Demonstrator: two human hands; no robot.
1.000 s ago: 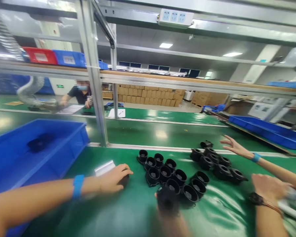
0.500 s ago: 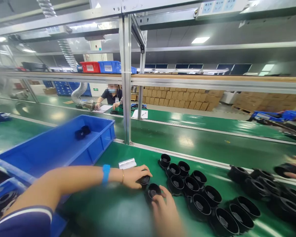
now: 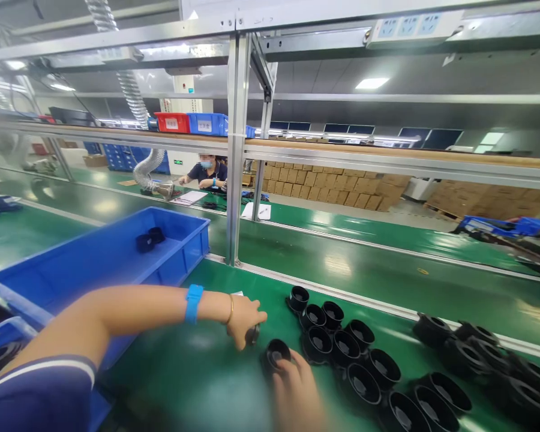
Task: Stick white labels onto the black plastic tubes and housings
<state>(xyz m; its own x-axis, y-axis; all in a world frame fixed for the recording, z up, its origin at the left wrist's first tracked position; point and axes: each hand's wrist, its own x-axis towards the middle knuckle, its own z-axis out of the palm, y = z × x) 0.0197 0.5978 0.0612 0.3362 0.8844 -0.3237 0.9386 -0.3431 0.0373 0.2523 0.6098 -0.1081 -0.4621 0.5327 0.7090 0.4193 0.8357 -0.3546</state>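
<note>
While the right hand [image 3: 297, 375] grasps a black cylindrical housing [image 3: 275, 353] left of the grouped housings [image 3: 346, 345], the left hand [image 3: 245, 316] grasps a partly hidden dark part [image 3: 252, 335], apparently a handling step next calling for steady grips.

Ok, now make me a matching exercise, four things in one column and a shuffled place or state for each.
Things
1. Left hand
2. Right hand
3. Red bin
4. Large blue bin

Places or states
A. On the raised shelf, beside a smaller blue bin
B. Fingers at the rim of an open-topped black cup
C. Black parts lie inside
D. On a dark part that it mostly covers

Right pairs: 1-D, 2-B, 3-A, 4-C
</note>
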